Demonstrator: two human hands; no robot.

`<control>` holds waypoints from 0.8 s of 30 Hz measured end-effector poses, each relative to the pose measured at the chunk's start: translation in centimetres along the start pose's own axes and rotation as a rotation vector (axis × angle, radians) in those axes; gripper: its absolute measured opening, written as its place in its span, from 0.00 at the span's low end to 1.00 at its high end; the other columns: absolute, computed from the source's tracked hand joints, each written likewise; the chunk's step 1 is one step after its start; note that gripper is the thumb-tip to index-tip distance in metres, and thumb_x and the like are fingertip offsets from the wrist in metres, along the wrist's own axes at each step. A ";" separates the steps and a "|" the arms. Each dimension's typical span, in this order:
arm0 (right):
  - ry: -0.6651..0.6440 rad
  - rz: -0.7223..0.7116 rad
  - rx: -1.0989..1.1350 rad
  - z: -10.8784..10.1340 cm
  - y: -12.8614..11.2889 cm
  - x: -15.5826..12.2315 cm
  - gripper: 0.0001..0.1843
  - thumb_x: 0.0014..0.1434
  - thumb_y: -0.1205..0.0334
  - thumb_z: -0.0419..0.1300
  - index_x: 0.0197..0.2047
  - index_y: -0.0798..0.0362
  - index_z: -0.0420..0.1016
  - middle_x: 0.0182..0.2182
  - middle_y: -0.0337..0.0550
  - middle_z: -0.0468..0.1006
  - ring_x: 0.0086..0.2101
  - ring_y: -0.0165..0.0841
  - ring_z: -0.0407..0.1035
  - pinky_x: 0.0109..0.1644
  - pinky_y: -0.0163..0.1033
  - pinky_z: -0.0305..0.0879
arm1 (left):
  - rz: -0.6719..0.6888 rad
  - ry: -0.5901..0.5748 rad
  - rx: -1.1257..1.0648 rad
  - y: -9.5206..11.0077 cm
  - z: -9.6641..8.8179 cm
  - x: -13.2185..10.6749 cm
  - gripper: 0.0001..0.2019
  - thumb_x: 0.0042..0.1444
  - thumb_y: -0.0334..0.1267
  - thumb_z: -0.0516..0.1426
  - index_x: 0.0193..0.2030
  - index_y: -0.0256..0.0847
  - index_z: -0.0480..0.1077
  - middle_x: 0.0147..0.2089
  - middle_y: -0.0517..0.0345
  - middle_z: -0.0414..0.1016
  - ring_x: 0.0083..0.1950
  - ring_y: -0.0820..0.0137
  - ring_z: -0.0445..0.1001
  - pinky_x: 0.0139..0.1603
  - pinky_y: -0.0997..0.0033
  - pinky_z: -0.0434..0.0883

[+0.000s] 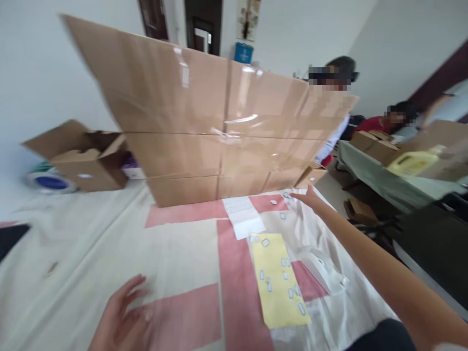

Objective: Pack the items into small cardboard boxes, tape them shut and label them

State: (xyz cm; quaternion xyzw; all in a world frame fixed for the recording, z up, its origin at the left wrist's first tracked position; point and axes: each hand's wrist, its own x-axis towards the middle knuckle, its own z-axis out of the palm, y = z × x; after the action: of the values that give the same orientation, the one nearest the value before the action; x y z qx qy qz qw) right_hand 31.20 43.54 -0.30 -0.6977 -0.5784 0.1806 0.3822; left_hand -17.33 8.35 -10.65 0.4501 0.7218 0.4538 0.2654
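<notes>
Left hand (126,312) half-open and seemingly empty above the near edge of the cloth (179,258); right hand (306,199) at a small outlined piece (285,195) by the far right corner, grip unclear; yellow paper (274,312) near the right edge probably groups similar pieces (302,308)

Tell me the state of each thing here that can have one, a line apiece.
Left hand: open, fingers loosely curled, blurred
Right hand: reaching out near the panel; grip unclear
Cardboard panel: standing, creased
Cardboard box: flaps open
Yellow sheet: flat, small pieces on it
White sheet: lying beyond the yellow one
Tablecloth: spread, wrinkled in places
</notes>
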 end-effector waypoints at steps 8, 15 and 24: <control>-0.752 -0.303 -0.076 11.9 -15.3 -13.0 0.18 0.45 0.51 0.74 0.41 0.45 0.84 0.46 0.51 0.84 0.47 0.52 0.80 0.55 0.57 0.76 | 0.007 0.497 0.249 -0.1 -14.3 20.2 0.50 0.50 0.49 0.65 0.73 0.28 0.48 0.72 0.26 0.54 0.67 0.46 0.67 0.65 0.42 0.71; -0.840 -1.038 -0.125 29.8 -37.5 -21.1 0.42 0.59 0.55 0.64 0.74 0.54 0.58 0.75 0.54 0.52 0.68 0.52 0.61 0.65 0.58 0.70 | 0.076 0.432 0.499 -1.8 -16.8 33.7 0.48 0.51 0.36 0.68 0.75 0.36 0.49 0.80 0.32 0.36 0.78 0.34 0.38 0.75 0.33 0.48; -0.623 -0.957 -0.353 44.0 -47.3 -18.8 0.17 0.67 0.61 0.59 0.57 0.54 0.71 0.58 0.55 0.72 0.54 0.49 0.72 0.57 0.52 0.70 | 0.121 0.599 0.509 -5.4 -14.5 38.2 0.39 0.50 0.35 0.63 0.70 0.46 0.56 0.74 0.36 0.44 0.71 0.35 0.48 0.65 0.36 0.62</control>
State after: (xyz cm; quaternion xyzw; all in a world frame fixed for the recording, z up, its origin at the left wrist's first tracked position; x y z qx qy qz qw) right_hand -35.97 41.85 2.95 -0.3268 -0.9346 0.0855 0.1118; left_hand -48.38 35.38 -8.00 0.3911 0.8288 0.3864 -0.1040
